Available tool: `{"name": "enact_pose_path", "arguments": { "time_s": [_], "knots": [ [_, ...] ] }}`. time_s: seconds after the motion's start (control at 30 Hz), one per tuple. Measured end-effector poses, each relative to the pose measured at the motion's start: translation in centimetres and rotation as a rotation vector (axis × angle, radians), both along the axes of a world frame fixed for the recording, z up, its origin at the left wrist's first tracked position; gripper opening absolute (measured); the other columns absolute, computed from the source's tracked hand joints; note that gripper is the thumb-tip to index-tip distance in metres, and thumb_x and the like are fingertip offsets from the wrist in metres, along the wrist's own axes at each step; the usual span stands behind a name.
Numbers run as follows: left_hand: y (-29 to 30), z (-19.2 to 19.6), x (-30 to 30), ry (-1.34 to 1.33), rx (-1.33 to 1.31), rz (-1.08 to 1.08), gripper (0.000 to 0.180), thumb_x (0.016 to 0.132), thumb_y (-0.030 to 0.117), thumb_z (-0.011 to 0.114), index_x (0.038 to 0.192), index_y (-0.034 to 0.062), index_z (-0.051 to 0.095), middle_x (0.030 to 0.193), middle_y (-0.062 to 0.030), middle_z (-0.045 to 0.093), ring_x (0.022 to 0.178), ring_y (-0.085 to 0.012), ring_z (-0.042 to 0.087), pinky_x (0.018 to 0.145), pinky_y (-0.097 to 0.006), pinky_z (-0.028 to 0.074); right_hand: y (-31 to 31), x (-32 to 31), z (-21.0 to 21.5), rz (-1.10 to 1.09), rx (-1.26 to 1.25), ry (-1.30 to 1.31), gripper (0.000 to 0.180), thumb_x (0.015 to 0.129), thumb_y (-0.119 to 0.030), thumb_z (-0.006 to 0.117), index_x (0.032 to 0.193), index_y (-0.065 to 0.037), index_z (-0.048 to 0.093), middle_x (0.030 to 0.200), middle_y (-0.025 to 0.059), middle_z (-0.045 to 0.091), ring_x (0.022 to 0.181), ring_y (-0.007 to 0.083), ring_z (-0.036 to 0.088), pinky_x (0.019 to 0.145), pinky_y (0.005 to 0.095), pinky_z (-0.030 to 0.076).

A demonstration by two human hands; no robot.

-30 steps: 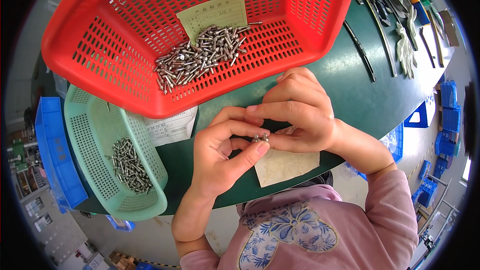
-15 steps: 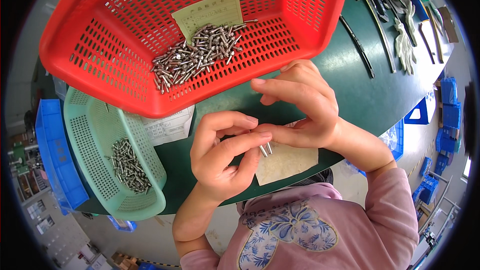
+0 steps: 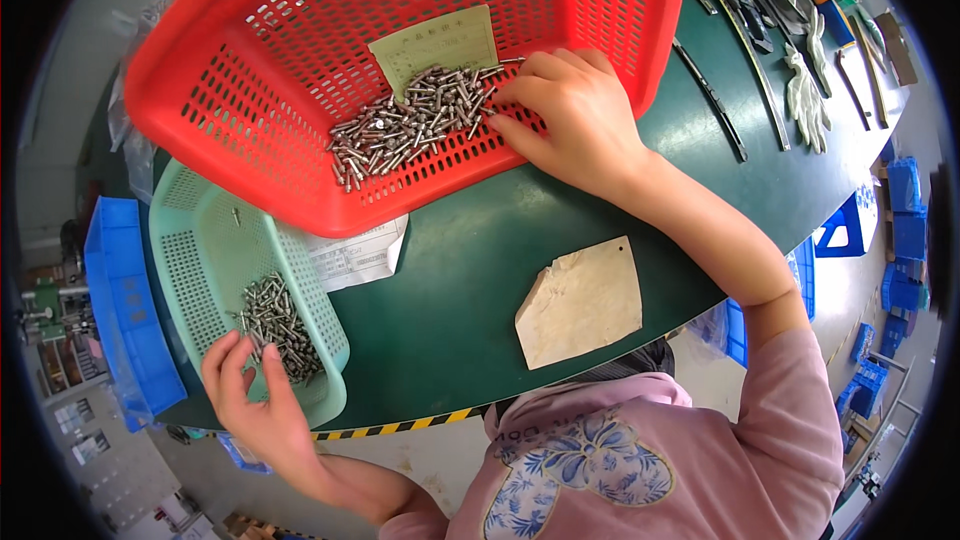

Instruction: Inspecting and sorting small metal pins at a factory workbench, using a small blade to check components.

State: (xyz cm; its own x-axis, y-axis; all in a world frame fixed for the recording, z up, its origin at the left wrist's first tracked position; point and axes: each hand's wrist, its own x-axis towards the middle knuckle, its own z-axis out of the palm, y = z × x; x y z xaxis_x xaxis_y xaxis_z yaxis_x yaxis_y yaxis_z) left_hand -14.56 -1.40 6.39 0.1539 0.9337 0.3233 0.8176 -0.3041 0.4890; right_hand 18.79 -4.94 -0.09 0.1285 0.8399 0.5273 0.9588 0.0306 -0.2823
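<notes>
I have the metal pins (image 3: 410, 130) heaped in the red plastic basket (image 3: 300, 222), set back from the table's (image 3: 450, 290) near edge; more pins (image 3: 275, 325) lie in the pale green basket (image 3: 341, 380) by its near left corner. I judge the step as picking: my right hand (image 3: 575, 115) is at the heap's right end, fingers slightly parted, any grip unclear. My left hand (image 3: 262, 410) is at the green basket, fingers half open, nothing visible between them. Next calls for a light pinch, I think. The yellowish card (image 3: 435, 45) and white sheet (image 3: 360, 255) bear small, blurred writing.
</notes>
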Motion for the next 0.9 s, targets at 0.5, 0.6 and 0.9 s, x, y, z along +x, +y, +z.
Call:
{"name": "enact_pose_path", "arguments": {
  "time_s": [0.5,0.6,0.9],
  "knots": [
    [-0.5,-2.0,12.9,-0.085,0.136,-0.651,0.019,0.071,0.011,0.07,0.087,0.0022,0.065,0.099,-0.0099,0.056,0.09,-0.0286,0.056,0.074,-0.038,0.046,1.6,0.1,0.6,0.158,-0.037,0.094,0.011,0.067,-0.017,0.067,0.072,-0.008,0.062,0.073,0.0054,0.058,0.075,0.0243,0.057,0.076,0.0372,0.042],
    [0.0,-3.5,13.9,-0.116,0.161,-0.67,0.015,0.072,0.01,0.069,0.084,0.002,0.064,0.097,-0.0092,0.057,0.088,-0.0273,0.056,0.073,-0.037,0.047,1.6,0.1,0.5,0.167,-0.098,0.045,0.012,0.066,-0.016,0.067,0.075,-0.008,0.063,0.077,0.0056,0.058,0.078,0.0246,0.057,0.076,0.0365,0.041],
    [0.6,-5.1,13.6,-0.193,0.148,-0.568,0.011,0.072,0.004,0.068,0.082,0.0027,0.065,0.094,-0.0085,0.06,0.086,-0.026,0.058,0.074,-0.035,0.046,2.2,1.1,0.6,0.405,0.041,-0.082,0.012,0.066,-0.015,0.069,0.077,-0.011,0.067,0.078,0.0032,0.056,0.077,0.0227,0.056,0.081,0.0365,0.043]
  ]
}}
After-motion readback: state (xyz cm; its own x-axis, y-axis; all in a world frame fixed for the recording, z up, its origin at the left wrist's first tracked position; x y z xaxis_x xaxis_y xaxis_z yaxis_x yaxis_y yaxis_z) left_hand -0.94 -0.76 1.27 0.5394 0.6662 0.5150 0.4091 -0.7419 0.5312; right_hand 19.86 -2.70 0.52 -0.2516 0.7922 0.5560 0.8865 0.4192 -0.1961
